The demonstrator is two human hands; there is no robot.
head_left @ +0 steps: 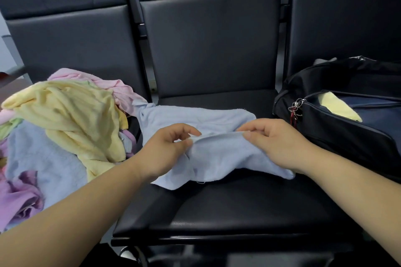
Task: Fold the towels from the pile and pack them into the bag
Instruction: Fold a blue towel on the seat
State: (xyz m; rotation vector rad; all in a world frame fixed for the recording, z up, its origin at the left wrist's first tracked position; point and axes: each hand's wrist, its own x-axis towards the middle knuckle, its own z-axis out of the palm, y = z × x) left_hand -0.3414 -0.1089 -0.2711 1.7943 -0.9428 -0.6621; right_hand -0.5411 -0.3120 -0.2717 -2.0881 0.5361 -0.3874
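Forearms [76, 208]: bare, reaching in from the lower edge, nearest the lens.
Left hand [167, 147]: fingers [184, 129] pinched on a raised edge of the pale blue terry towel [217, 158].
Right hand [275, 143]: fingers pinched on the same edge, near the left hand, with the hem taut between them.
Towel's place: rumpled across the middle black padded seat [238, 206], between pile and bag.
Step in hand: probably finding the hem. Best to run both pinches outward to the corners, lay the towel flat, smooth it, then fold.
Pile of loose yellow, pink, blue and lilac towels [65, 119]: heaped on the left seat, unfolded.
Black zipped fabric bag [347, 136]: on the right seat, zip open. One folded yellow towel [340, 107] shows inside; the rest is hidden.
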